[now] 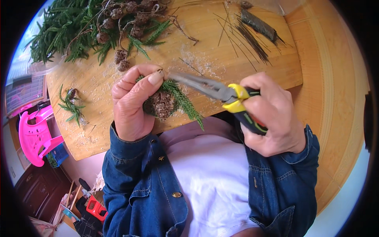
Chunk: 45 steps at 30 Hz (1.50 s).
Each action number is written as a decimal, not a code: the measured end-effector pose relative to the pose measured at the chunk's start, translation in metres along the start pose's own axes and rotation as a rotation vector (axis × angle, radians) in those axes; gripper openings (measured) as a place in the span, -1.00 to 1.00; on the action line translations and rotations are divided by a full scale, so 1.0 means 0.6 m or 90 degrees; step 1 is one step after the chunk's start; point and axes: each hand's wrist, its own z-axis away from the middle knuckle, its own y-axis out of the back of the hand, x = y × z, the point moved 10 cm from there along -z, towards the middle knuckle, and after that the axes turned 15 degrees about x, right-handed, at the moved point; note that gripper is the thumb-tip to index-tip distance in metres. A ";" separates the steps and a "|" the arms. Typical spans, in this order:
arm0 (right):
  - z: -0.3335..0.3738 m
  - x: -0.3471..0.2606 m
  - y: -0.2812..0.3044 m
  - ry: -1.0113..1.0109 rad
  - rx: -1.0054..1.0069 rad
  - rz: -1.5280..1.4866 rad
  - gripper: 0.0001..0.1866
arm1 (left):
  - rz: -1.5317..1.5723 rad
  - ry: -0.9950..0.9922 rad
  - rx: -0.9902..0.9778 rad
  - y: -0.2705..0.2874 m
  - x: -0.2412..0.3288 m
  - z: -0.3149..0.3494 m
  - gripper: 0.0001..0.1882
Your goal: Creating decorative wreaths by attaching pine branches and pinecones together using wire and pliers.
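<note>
Denim jacket over a pale top

The jacket is dark blue, worn open, its cuffs and pockets edged with paler stitching. Round brass-coloured buttons run down the left front edge; a buttonhole shows on the right. The top is white with a faint lilac cast. The left hand and right hand are bare.

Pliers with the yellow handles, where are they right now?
In the head view, the pliers are in the right hand, just right of centre, their tips close to the left hand, above the pine cone.
</note>
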 end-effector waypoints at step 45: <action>0.048 0.063 -0.069 -0.252 -0.240 -0.489 -0.56 | -0.096 -0.143 -0.138 -0.040 0.020 0.028 -0.80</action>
